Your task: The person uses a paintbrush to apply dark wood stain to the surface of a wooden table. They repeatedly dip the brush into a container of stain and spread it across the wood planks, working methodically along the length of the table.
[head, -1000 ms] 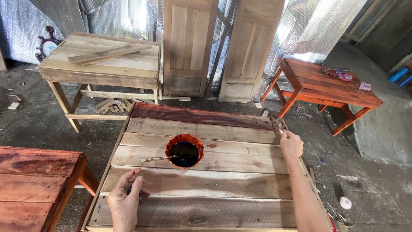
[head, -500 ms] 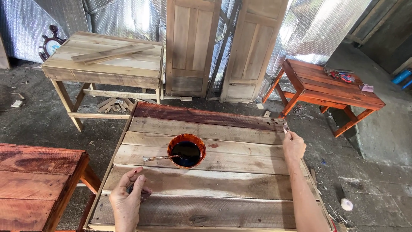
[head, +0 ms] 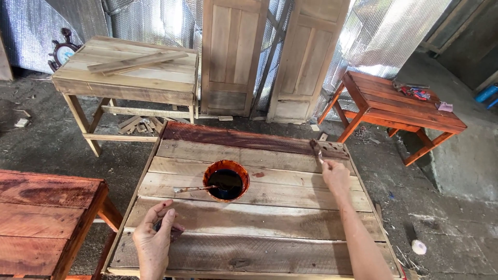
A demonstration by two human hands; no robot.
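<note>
A tabletop of rough bare planks fills the foreground; only its far plank is stained dark red-brown, the rest is pale wood. The right hand is closed around a paintbrush, whose bristles touch the stained far plank near the right corner. The left hand rests flat on the near left part of the top, fingers loosely curled over a small dark thing that cannot be made out. Between the 2 hands stands a round orange bowl of dark stain, with a thin stick leaning over its left rim.

The floor is grey and gritty, strewn with wood offcuts. To the left is a stained red table, to the far right another red table. Behind stands an unpainted wooden table with loose slats on top, and 2 unpainted panel doors lean against a wall of silver foil sheeting
</note>
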